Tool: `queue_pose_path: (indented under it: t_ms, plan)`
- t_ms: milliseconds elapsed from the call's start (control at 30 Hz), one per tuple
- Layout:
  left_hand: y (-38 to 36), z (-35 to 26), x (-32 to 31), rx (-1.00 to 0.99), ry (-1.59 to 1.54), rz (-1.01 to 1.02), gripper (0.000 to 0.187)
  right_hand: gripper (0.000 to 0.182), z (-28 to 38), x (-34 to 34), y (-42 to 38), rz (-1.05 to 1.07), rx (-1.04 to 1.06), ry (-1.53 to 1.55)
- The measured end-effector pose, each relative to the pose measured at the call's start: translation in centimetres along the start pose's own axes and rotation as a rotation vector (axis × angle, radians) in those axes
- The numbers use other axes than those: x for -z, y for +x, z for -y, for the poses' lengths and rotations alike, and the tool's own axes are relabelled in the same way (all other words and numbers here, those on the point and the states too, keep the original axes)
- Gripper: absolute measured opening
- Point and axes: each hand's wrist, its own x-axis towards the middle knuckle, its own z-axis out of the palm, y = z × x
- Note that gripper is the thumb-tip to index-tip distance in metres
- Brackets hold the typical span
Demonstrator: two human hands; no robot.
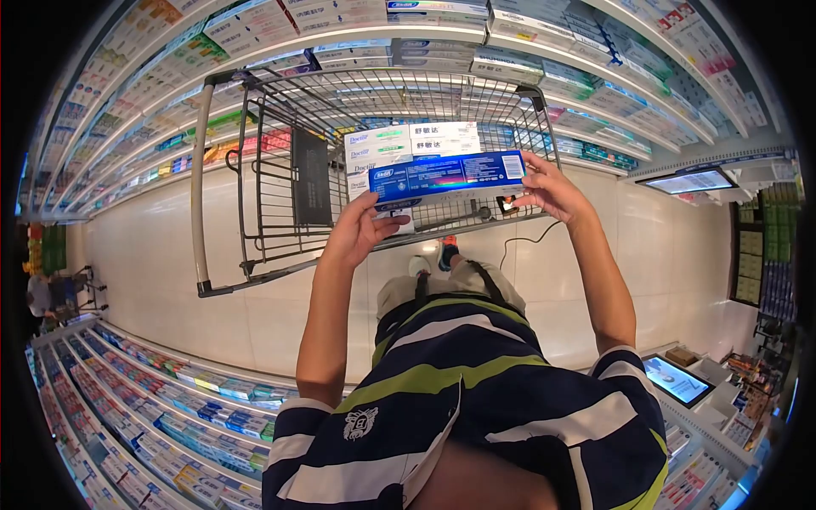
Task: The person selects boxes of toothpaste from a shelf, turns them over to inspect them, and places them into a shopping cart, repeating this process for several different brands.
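A long blue toothpaste box (450, 177) is held level over the shopping cart (280, 161), its printed side with a barcode facing up. My left hand (357, 228) is closed on its left end, thumb along the near edge. Around the right end, my right hand (548, 189) is closed too, with fingers at the barcode corner. Beyond the blue box lie several white toothpaste boxes (378, 136), some marked Doctor and others with dark Chinese characters. The held box partly hides them.
Shelves of toothpaste boxes (425, 49) run behind the cart, and another shelf (187, 391) stands at the lower left. Lit screens (677, 379) sit on the right side. A dark cord (531, 238) hangs beside the cart. A person (39, 296) is at the far left.
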Motion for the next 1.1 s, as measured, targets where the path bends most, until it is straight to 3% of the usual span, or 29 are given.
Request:
queue_pose_path:
  t_ms: [267,333,467,533,567,633,767,867,1033,1100]
  plan:
    - [0.6,0.9,0.3,-0.081,-0.151,0.066,0.055,0.069,-0.1,-1.1,-0.2,-0.028,0.194,-0.101]
    - [0.3,0.7,-0.7,-0.093,-0.169,0.007,0.058,0.072,0.4,-1.4,-0.6,-0.050,0.294,-0.400]
    - [0.3,1.1,-0.1,-0.062,-0.121,0.040,0.061,0.066,0.7,-3.2,-2.0,-0.100,0.359,-0.540]
    - [0.4,1.5,0.1,-0.024,-0.139,-0.031,0.044,0.058,0.9,-4.1,-2.6,-0.110,0.556,-0.806]
    - [0.5,1.7,0.1,-0.022,-0.142,-0.034,0.044,0.058,1.0,-4.3,-2.8,-0.108,0.552,-0.805]
    - [0.6,1.6,-0.7,-0.117,0.019,-0.082,0.028,0.053,1.3,-4.4,-3.2,-0.065,0.705,-1.178]
    - [1.2,2.5,-0.6,-0.201,0.070,-0.105,0.021,0.053,1.5,-3.8,-2.7,0.006,0.597,-1.437]
    - [2.3,3.6,-0.8,-0.319,0.302,-0.139,0.023,0.056,0.9,-3.2,-0.2,0.050,0.548,-1.541]
    - [3.9,4.1,-2.1,-0.600,0.532,-0.113,0.027,0.051,0.6,-3.2,4.9,0.206,0.569,-1.429]
    - [4.6,3.9,-1.6,-0.607,0.613,-0.118,0.036,0.047,1.3,-3.3,6.3,0.253,0.502,-1.438]
